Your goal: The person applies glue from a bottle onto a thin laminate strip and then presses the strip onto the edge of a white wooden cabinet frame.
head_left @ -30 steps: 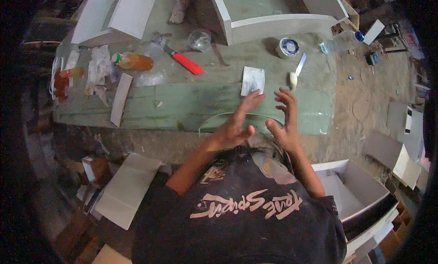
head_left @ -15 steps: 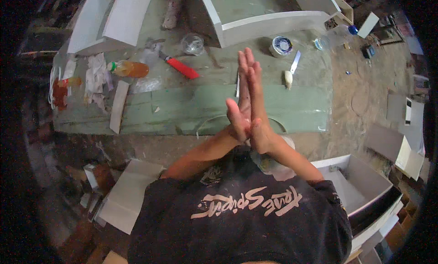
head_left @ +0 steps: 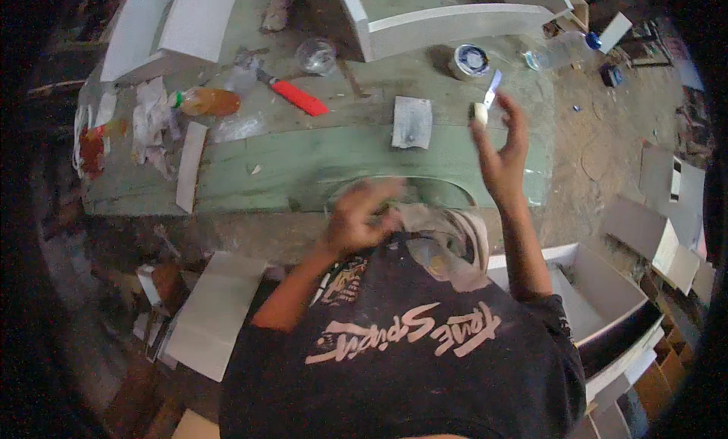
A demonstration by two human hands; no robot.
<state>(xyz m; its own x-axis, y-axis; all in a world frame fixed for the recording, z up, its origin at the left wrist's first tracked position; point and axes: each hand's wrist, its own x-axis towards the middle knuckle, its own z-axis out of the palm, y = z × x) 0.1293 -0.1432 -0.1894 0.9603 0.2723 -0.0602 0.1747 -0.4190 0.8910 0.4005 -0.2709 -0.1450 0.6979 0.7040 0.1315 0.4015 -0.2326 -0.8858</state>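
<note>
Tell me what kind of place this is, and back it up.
Probably a workshop, perhaps for furniture or cabinets: white panels joined into a frame stand on the stained green worktop, a red-handled tool lies near them, and an open white box sits at lower right.

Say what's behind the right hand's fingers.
Green tabletop and part of a white-handled, silver-bladed knife show; whatever the right hand covers, possibly the handle's end, cannot be seen.

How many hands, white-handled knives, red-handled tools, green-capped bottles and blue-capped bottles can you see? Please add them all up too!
Left hand and right hand: 2
White-handled knife: 1
Red-handled tool: 1
Green-capped bottle: 1
Blue-capped bottle: 1
Total: 6
</note>
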